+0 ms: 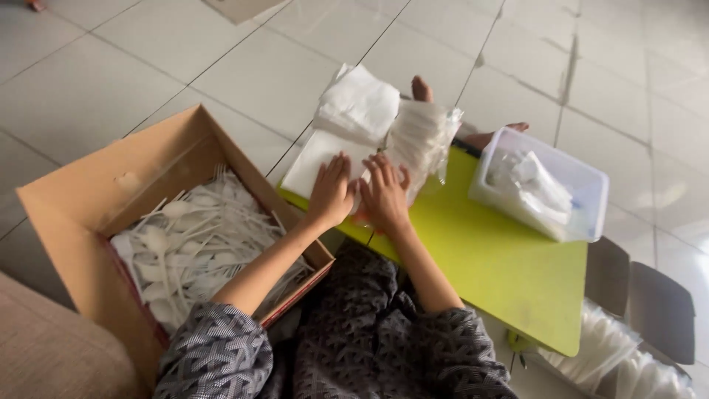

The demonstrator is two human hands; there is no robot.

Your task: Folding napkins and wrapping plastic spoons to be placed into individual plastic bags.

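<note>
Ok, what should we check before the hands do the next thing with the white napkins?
1. Both hands on the napkin: ok. The left hand and the right hand lie flat on the white napkin.
2. Napkin on the green board: ok.
3. Napkin stack close: ok, just behind the hands.
4. Cardboard box of white plastic cutlery within reach: ok, beside the left arm.
5. Clear tub has room: cannot tell.
6. Fingers holding anything: cannot tell.
</note>
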